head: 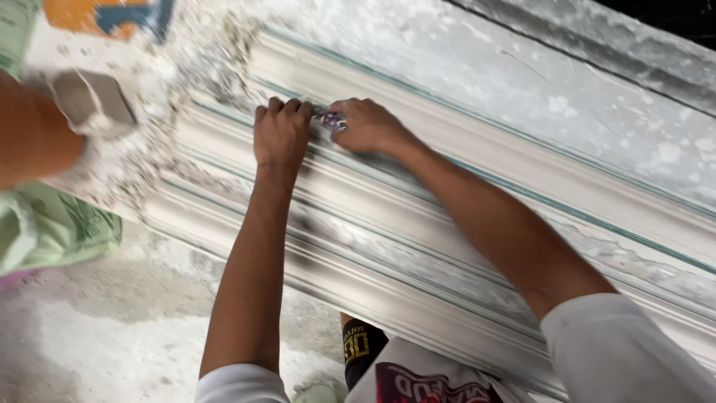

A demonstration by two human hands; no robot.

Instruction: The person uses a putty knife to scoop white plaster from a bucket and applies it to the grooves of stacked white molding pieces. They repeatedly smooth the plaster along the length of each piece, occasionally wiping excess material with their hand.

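Observation:
A long white plaster moulding [418, 224] with stepped ridges and thin green lines runs diagonally from upper left to lower right. My left hand [280, 134] rests knuckles-up on one of its ridges, fingers curled over the edge. Right beside it, my right hand [369, 127] is closed on a small purplish tool [333, 121] pressed against the same ridge. Only the tool's tip shows between the two hands. Both forearms reach up from the bottom of the view.
Crumbled plaster debris [160, 149] lies at the moulding's left end. A grey trowel-like tool [93, 104] and another person's arm [30, 134] sit at far left. A green sack [52, 227] lies on the dusty floor. A plaster-spattered surface [537, 82] lies behind.

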